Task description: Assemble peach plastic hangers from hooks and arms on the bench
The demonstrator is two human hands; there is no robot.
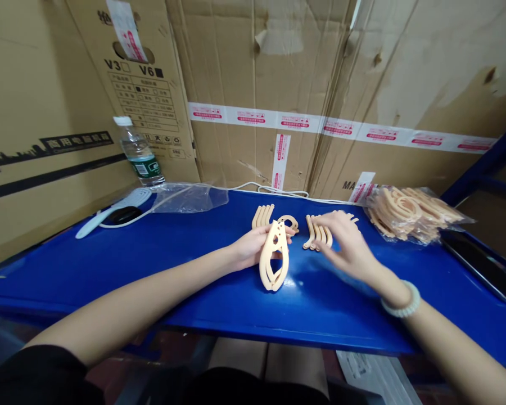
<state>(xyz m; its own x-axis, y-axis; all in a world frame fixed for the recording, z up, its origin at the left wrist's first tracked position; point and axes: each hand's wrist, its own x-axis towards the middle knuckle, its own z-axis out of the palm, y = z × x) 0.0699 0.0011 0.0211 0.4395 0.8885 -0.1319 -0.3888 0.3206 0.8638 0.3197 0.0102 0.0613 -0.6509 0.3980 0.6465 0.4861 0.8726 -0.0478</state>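
Work at the frame: judged to be a handling of loose parts, one held while the other hand attended to the strips; the next move seemed to call for the right fingers to close on a single strip.
Left grip: the left hand pinched the peach frame near its narrow, holed end, fingertips showing past the frame's right edge.
Right grip: the right hand, slightly blurred, hung to the right of the frame, thumb and fingers spread, nothing seen between them; I could not tell whether it touched the curved strips.
Strips: the curved ones lay beyond and right of the frame, the short strips beyond and left.
Blue counter: extended beneath the frame.
Clear bag: full of similar parts, well right of the frame.
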